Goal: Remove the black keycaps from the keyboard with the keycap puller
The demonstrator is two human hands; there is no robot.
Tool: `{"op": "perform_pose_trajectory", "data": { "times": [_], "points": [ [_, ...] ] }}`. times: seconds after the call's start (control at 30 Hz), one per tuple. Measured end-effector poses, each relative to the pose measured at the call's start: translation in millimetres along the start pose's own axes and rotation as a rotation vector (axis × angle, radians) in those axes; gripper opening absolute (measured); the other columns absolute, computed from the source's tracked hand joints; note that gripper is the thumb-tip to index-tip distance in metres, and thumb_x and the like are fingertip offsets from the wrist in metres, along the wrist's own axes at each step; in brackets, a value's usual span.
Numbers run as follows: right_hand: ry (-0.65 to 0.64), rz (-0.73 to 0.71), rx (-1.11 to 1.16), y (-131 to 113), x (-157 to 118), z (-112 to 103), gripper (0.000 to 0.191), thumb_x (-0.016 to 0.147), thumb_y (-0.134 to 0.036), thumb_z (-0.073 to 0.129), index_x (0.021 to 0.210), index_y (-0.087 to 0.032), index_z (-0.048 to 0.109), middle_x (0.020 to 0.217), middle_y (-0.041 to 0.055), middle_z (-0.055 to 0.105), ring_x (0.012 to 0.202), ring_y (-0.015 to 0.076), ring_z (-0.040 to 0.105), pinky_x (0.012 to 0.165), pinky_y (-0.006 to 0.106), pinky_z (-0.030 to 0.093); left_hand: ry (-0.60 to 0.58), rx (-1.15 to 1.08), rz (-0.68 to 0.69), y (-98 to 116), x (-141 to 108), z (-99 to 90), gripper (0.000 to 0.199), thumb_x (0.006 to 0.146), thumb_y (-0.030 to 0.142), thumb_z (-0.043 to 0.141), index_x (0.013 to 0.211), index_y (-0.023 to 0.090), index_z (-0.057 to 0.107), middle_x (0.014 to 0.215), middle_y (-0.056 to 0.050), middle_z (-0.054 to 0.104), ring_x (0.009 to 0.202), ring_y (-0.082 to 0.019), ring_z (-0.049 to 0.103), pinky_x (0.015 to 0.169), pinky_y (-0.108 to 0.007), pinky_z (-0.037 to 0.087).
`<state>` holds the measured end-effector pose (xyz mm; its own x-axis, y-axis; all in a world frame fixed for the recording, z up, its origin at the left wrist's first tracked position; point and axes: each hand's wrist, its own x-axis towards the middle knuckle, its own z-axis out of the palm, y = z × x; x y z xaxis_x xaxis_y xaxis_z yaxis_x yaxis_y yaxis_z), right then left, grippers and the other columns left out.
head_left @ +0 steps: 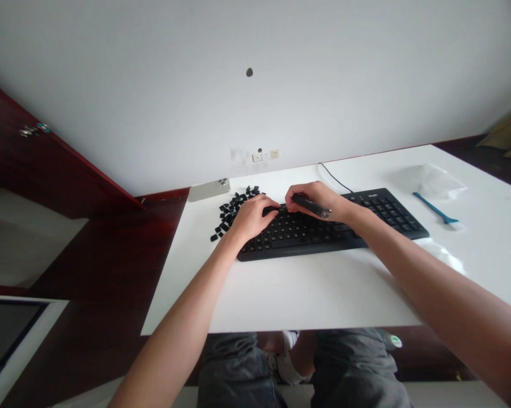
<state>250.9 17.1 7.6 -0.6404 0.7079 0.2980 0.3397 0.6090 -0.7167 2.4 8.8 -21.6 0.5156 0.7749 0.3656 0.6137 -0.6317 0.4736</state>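
A black keyboard (315, 241) lies on the white table, with many keycaps off its left and middle part. My left hand (254, 215) rests over its upper left, fingertips closed near the top row; what they hold, if anything, is too small to make out. My right hand (313, 195) is closed round a dark pen-like tool (313, 206), its tip at the keyboard's top edge beside my left fingertips. Loose black keycaps (227, 217) are heaped to the left of the keyboard, partly behind my left hand.
A phone (208, 190) lies at the table's (306, 300) back left corner. On the right are a blue brush (436, 208), a crumpled white bag (436, 181) and another white wad (442, 255). A cable (336, 178) runs back from the keyboard.
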Motion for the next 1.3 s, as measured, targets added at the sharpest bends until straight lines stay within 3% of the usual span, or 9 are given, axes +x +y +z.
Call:
{"op": "perform_pose_trajectory", "data": {
  "times": [0.2, 0.33, 0.5, 0.7, 0.93, 1.1, 1.3],
  "points": [
    [-0.064, 0.033, -0.212, -11, 0, 5, 0.034, 0.07, 0.0, 0.055, 0.093, -0.021, 0.07, 0.085, -0.0003, 0.074, 0.076, 0.0161, 0.065, 0.072, 0.028, 0.045, -0.001, -0.016, -0.001, 3, 0, -2.3, 0.022, 0.095, 0.011, 0.067, 0.108, 0.023, 0.079, 0.112, -0.003, 0.077, 0.106, -0.021, 0.073, 0.099, -0.036, 0.056],
    [-0.035, 0.056, -0.349, -24, 1, 13, 0.039, 0.064, 0.004, 0.05, 0.088, -0.021, 0.068, 0.081, -0.0001, 0.072, 0.073, 0.016, 0.062, 0.07, 0.028, 0.042, -0.019, -0.017, -0.001, 6, -1, -3.9, 0.023, 0.095, 0.011, 0.066, 0.108, 0.026, 0.079, 0.11, -0.002, 0.077, 0.108, -0.021, 0.072, 0.099, -0.036, 0.055],
    [0.09, 0.063, -0.303, -22, 4, 25, 0.027, 0.076, -0.003, 0.056, 0.094, -0.02, 0.067, 0.087, 0.0033, 0.074, 0.076, 0.0178, 0.065, 0.072, 0.029, 0.044, -0.018, -0.025, -0.017, 6, -1, -3.7, 0.015, 0.098, 0.018, 0.07, 0.11, 0.025, 0.078, 0.111, -0.002, 0.076, 0.107, -0.021, 0.072, 0.098, -0.035, 0.055],
    [0.276, 0.08, -0.346, -5, 9, 39, 0.033, 0.079, -0.002, 0.047, 0.099, -0.021, 0.065, 0.094, 0.0056, 0.071, 0.078, 0.0192, 0.061, 0.072, 0.03, 0.042, 0.048, 0.028, -0.112, 6, 2, 4.6, 0.011, 0.1, 0.02, 0.069, 0.104, 0.024, 0.079, 0.106, -0.004, 0.076, 0.101, -0.021, 0.073, 0.092, -0.034, 0.056],
    [0.252, 0.093, -0.306, 12, 7, 37, 0.034, 0.079, -0.004, 0.046, 0.106, -0.022, 0.056, 0.098, 0.0075, 0.069, 0.081, 0.0224, 0.062, 0.073, 0.032, 0.042, 0.039, 0.031, -0.128, 12, 1, 6.5, 0.006, 0.098, 0.025, 0.072, 0.102, 0.023, 0.076, 0.106, -0.004, 0.073, 0.093, -0.02, 0.071, 0.086, -0.032, 0.056],
    [0.23, 0.102, -0.276, 14, 8, 36, 0.019, 0.092, -0.016, 0.048, 0.108, -0.022, 0.055, 0.094, 0.0073, 0.071, 0.078, 0.0229, 0.062, 0.071, 0.032, 0.04, 0.026, 0.175, -0.195, 24, 6, 16.2, 0.012, 0.101, 0.031, 0.069, 0.106, 0.02, 0.072, 0.104, -0.008, 0.071, 0.089, -0.024, 0.07, 0.081, -0.036, 0.055],
    [0.255, 0.159, -0.287, 9, 9, 35, 0.011, 0.097, -0.028, 0.053, 0.103, -0.022, 0.059, 0.09, 0.0076, 0.072, 0.075, 0.0232, 0.062, 0.07, 0.034, 0.04, 0.079, 0.164, -0.199, 28, 9, 28.4, 0.013, 0.101, 0.028, 0.07, 0.112, 0.024, 0.075, 0.108, -0.006, 0.077, 0.1, -0.026, 0.073, 0.09, -0.037, 0.056]
  ]
}}
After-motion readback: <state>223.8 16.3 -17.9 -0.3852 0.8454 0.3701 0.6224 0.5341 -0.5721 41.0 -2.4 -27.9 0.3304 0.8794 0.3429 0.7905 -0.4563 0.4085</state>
